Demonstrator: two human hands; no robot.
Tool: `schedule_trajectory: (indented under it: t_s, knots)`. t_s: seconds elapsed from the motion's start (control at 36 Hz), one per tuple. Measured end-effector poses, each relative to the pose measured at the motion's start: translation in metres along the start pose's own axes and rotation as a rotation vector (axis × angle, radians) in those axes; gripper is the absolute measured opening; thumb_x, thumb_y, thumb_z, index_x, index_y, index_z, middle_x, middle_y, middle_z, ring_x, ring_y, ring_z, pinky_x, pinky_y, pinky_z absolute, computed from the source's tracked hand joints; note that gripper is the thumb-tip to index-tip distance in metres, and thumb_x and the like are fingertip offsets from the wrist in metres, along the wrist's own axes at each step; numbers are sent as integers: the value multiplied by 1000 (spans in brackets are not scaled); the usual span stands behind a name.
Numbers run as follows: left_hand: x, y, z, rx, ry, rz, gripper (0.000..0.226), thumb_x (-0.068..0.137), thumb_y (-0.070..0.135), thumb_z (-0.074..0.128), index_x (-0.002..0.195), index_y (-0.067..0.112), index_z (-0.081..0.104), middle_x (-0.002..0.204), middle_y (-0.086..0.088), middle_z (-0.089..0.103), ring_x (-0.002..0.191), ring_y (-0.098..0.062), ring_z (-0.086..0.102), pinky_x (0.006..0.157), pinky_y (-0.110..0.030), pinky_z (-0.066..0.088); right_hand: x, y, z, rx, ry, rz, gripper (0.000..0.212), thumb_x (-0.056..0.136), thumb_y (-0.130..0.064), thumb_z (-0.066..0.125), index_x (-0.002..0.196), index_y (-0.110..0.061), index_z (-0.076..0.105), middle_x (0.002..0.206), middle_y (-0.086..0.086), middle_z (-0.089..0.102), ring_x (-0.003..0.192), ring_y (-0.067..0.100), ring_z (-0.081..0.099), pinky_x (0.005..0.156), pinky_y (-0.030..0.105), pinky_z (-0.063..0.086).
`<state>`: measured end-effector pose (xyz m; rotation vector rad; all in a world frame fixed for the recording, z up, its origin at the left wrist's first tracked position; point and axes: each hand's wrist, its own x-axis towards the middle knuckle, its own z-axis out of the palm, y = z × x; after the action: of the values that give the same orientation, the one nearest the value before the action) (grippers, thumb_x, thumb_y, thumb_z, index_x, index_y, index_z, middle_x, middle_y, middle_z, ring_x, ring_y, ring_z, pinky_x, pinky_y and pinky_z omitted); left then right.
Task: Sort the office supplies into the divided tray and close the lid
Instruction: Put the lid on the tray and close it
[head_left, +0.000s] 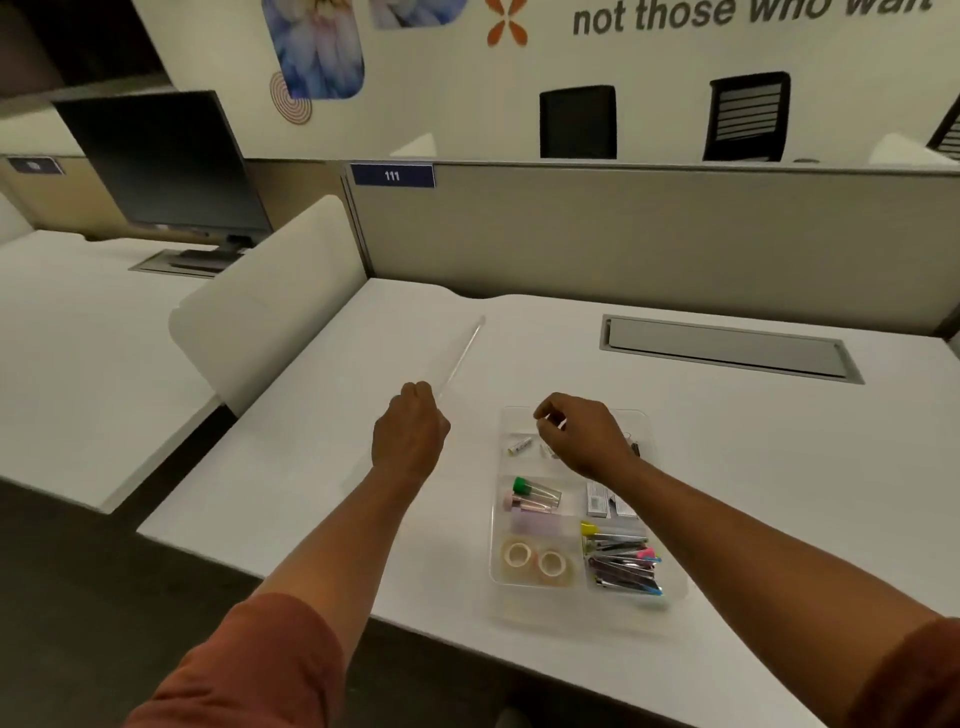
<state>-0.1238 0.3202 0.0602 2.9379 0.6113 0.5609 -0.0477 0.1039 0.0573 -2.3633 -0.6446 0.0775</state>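
Left hand (410, 431) grips clear lid (462, 353), tilted beside tray's left edge | right hand (582, 434) loosely curled over divided tray (670, 587) | advice: clear it, square corners, lower flat.

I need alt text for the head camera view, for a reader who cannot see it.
A person's left hand holds the clear lid tilted up beside a clear divided tray on a white desk, while the right hand hovers over the tray's far compartments. The tray holds tape rolls, capped tubes and colourful clips.
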Motion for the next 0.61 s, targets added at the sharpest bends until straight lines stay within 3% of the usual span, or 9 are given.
schedule_trajectory:
  t_s: [0.08,0.33,0.53,0.61]
  knots:
    - [1,7,-21,-38,77,-18,5,88,8,47,84,9,46,79,-7,49,62,-23,41,51,-32,31,-2,-5,-11,-12,27,-32,17,91,-25,57,103,-21,67,92,-5,67,87,14,60,78,33,51]
    - [-12,39,-62,-541,335,-29,14,97,26,52,94,14,46,80,-2,57,67,-22,54,59,-29,37,-14,-7,-45,-27,113,-31,21,91,-25,56,108,-18,67,101,-2,68,89,15,61,78,28,48]
    - [-27,62,-62,-843,344,-37,18,98,28,53,95,11,47,81,-3,58,69,-21,60,62,-35,50,-26,10,-67,-1,173,99,33,90,-26,58,121,-14,63,114,3,67,101,19,62,85,29,45]
    - [-39,70,-58,-1027,272,-130,19,99,28,53,95,10,48,87,-8,65,73,-21,67,60,-20,52,-35,19,-72,64,204,191,40,92,-26,56,128,-9,59,125,8,64,114,23,59,96,33,43]
